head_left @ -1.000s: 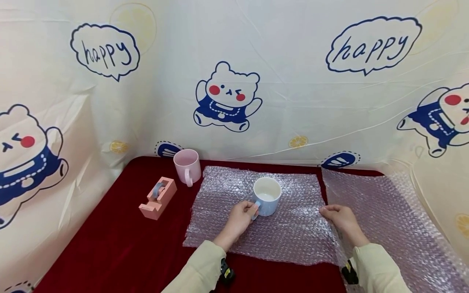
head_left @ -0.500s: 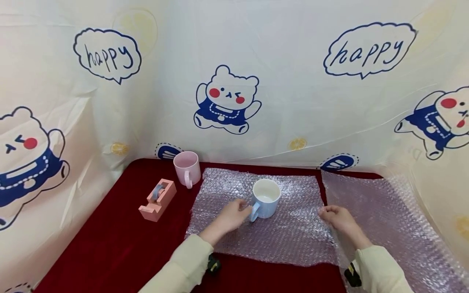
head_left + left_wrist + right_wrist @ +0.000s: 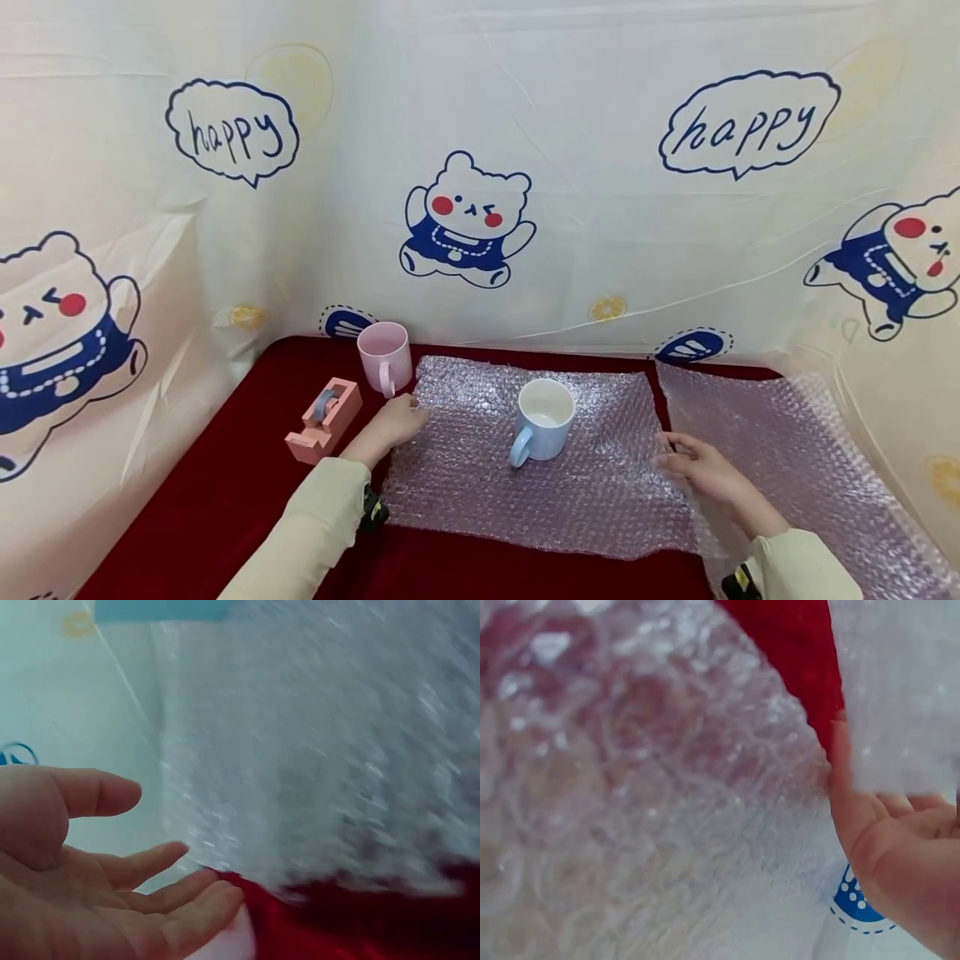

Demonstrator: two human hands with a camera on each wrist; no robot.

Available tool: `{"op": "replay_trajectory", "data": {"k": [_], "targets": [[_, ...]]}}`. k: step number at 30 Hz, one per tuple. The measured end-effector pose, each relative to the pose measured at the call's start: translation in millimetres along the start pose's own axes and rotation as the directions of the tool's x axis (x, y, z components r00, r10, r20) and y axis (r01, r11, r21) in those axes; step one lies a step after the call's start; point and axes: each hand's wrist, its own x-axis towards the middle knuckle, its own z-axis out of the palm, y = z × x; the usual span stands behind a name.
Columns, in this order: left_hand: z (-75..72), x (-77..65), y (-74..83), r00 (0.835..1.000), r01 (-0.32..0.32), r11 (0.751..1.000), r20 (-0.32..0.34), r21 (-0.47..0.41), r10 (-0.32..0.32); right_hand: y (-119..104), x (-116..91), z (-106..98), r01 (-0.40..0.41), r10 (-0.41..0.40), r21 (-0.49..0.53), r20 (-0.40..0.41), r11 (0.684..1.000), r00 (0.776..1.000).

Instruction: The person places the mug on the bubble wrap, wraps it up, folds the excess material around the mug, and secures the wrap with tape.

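A light blue mug (image 3: 544, 421) stands upright on a sheet of bubble wrap (image 3: 457, 492), its handle turned toward the front left. My left hand (image 3: 396, 422) is over the sheet's left edge, near a pink mug (image 3: 386, 358). Nothing is in that hand; the left wrist view shows its thumb and fingers (image 3: 195, 896) apart and relaxed. At the sheet's right edge is my right hand (image 3: 708, 475), with a gap between thumb and forefinger. The bubble wrap (image 3: 907, 697) partly hides its fingers in the right wrist view, so contact is unclear.
A pink tape dispenser (image 3: 325, 421) with a grey-blue roll sits at the left on the dark red cloth (image 3: 202, 500). Another large sheet of bubble wrap (image 3: 810, 483) lies along the right side. Printed white fabric (image 3: 600, 208) encloses the back and sides.
My left hand has let go of the blue mug's handle and moved left to the sheet's edge. My right fingers have spread apart at the right edge. The head view has tilted up slightly.
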Motion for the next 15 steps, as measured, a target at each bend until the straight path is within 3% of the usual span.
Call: {"op": "replay_trajectory", "data": {"k": [7, 10, 15], "targets": [[4.4, 9.5, -21.8, 0.998, 0.068, 0.991, -0.006, -0.114, -0.069, 2, -9, -3, 0.037, -0.043, 0.051, 0.122, 0.998, 0.992], [5.5, 13.1, -27.1, 0.995, 0.094, 0.98, -0.01, -0.174, -0.097, 3, -12, -2, 0.01, -0.016, 0.053, 0.114, 0.999, 0.993], [6.0, 17.8, -36.7, 0.994, 0.102, 0.974, -0.021, -0.203, -0.109, 8, -18, -2, -0.009, 0.005, 0.047, 0.085, 0.999, 0.996]]}}
